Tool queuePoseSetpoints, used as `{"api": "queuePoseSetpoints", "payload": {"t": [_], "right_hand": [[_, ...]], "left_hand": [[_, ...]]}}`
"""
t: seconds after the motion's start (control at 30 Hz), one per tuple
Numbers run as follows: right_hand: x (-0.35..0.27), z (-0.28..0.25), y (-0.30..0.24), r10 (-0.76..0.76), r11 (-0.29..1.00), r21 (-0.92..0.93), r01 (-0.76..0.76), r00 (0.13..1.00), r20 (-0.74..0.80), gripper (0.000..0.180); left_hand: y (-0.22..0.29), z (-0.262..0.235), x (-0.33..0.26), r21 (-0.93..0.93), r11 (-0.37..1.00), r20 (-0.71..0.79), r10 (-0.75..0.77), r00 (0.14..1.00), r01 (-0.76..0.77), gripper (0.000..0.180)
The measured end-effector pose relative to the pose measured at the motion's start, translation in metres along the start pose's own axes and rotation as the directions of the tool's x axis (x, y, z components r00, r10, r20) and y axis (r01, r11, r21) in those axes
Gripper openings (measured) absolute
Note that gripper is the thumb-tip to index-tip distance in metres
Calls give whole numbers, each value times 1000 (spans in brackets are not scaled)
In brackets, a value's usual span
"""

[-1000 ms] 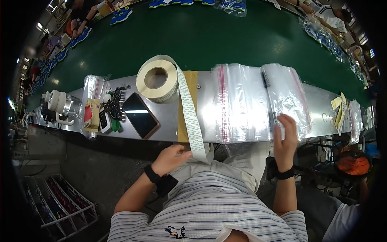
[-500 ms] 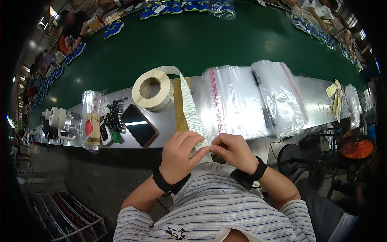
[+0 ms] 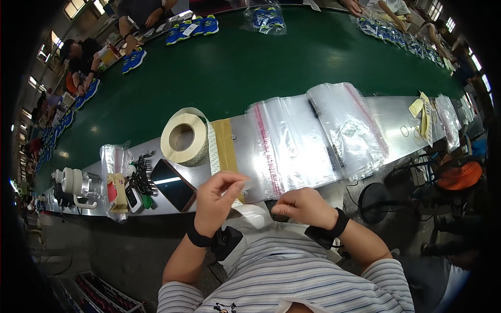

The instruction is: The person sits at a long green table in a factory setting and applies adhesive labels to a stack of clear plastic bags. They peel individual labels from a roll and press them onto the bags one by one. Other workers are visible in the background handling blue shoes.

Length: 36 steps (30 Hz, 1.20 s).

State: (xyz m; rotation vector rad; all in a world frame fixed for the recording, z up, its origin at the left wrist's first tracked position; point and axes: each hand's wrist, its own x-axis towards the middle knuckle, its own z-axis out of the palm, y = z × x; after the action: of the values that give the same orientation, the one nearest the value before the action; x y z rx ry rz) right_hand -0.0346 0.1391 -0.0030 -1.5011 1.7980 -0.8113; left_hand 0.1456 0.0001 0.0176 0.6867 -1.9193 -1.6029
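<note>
A large roll of labels (image 3: 168, 140) stands on the metal table edge, its printed backing strip (image 3: 214, 156) running toward me and passing behind my left hand. The strip's blurred loose end (image 3: 254, 215) hangs over my lap. My left hand (image 3: 215, 202) is closed in a pinch, with a small pale label (image 3: 249, 184) showing at its fingertips. To the right, apart from it, my right hand (image 3: 307, 207) has its fingers curled together just off the table's front edge. Whether anything is inside those fingers is hidden. Clear plastic bags (image 3: 297, 141) lie flat in front of my hands.
Left of the roll lie a phone (image 3: 174, 185), a cable bundle (image 3: 142, 180) and a clear jug (image 3: 83, 185). Brown tape (image 3: 226, 143) crosses the metal. Beyond is a green conveyor belt (image 3: 209, 73) with blue shoes (image 3: 193, 28) and co-workers' hands. An orange fan (image 3: 459, 176) stands at right.
My hands have parted; they were together at the strip's end. A pale label now shows at my left fingertips, and the strip's end has dropped toward my lap. The view has shifted.
</note>
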Motion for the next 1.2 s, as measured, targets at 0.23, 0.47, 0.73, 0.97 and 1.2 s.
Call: {"api": "queuePoseSetpoints", "payload": {"t": [0.23,0.47,0.73,0.97,1.2], "right_hand": [[51,-2,50,43,873,-420,-249,896,-441,21],[48,-15,66,105,904,-293,-313,824,-557,13],[72,0,53,47,855,-432,-288,871,-488,28],[60,-18,59,220,889,-233,-395,814,-538,16],[59,7,61,49,879,-395,-265,876,-480,20]], "left_hand": [[-36,45,22,728,497,569,-53,821,-472,72],[-45,38,17,658,586,552,50,832,-472,66],[-46,41,18,659,576,510,129,851,-483,60],[-40,36,22,622,684,495,33,868,-381,57],[-39,40,16,673,589,518,55,854,-446,58]]}}
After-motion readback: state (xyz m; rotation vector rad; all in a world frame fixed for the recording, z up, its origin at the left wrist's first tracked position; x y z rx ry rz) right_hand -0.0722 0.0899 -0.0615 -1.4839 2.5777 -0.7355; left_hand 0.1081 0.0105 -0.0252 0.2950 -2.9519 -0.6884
